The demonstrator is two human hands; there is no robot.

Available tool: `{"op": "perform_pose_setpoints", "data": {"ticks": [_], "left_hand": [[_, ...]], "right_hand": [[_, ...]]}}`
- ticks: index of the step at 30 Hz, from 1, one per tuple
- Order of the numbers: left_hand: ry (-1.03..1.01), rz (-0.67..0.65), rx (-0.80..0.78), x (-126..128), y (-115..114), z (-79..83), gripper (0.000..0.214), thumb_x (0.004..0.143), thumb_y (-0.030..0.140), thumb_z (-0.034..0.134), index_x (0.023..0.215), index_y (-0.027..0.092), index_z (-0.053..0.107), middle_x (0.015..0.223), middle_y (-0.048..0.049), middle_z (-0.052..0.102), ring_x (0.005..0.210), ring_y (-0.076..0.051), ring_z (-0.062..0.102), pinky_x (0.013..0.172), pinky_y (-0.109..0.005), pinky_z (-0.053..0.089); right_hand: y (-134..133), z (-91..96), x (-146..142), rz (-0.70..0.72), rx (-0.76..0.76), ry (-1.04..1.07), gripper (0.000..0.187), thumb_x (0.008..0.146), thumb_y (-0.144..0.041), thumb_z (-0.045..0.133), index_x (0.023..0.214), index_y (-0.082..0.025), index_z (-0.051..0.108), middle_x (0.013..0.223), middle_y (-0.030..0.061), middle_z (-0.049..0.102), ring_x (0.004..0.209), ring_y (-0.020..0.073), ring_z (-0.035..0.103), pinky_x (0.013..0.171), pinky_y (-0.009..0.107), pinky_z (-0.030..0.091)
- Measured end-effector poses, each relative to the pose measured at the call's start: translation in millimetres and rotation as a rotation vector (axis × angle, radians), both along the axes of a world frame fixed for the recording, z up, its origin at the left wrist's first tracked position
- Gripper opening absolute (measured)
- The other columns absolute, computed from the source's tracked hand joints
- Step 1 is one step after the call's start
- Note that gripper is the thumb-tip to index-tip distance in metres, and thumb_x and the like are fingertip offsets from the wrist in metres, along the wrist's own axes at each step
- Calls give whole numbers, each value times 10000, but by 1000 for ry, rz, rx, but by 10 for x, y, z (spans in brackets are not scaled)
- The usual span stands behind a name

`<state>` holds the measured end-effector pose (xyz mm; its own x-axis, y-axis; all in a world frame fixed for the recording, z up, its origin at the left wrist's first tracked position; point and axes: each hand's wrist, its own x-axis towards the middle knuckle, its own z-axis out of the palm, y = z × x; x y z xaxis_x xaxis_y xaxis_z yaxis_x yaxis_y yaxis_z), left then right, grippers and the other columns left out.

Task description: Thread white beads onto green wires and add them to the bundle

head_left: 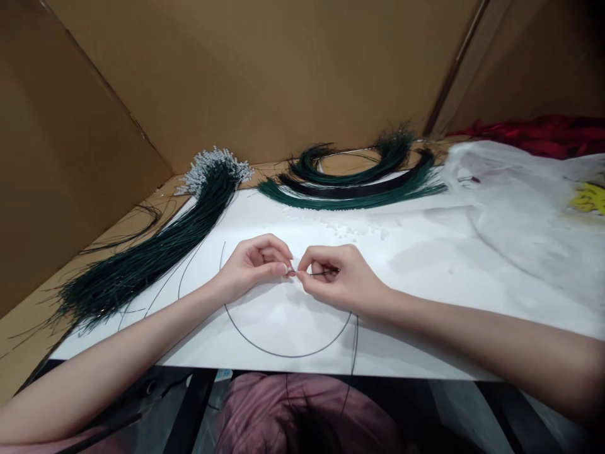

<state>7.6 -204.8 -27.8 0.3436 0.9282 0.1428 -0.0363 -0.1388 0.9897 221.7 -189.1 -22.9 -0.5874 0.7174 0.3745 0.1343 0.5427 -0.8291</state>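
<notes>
Over the white board, my left hand [258, 261] pinches a small white tip [287, 269] between thumb and fingers. My right hand [343, 274] is closed on a thin dark cord [321, 273], its fingertips almost meeting those of the left. The cord enters the white tip's spot between the fingertips, where the exact join is too small to make out. Below both hands a thin dark cord loop [289, 356] curves across the board, and another strand [355, 343] hangs over the front edge. Whether these belong to the held cord is hidden by the hands.
At left lies a thick bundle of dark green cords [174, 243] with white tips [212, 167]. Curved bundles of green and black cords [350, 198] lie at the back, near small white bits [363, 232]. A clear plastic bag [524, 214] and red material [543, 135] are at right. Cardboard walls [265, 75] enclose the board.
</notes>
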Motion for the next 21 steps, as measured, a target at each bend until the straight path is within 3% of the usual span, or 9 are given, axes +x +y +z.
{"op": "perform_pose_setpoints", "data": {"ticks": [21], "left_hand": [[108,39,25,52,-39,83,196,745,210,798,871,136,667,749,-33,739,679,-121,703,649,-194,550]], "right_hand": [[9,-21,-6,0,-13,-28,74,751,-150,586,677,-157,593,515,-83,325,498,57,292,515,217,260]]}}
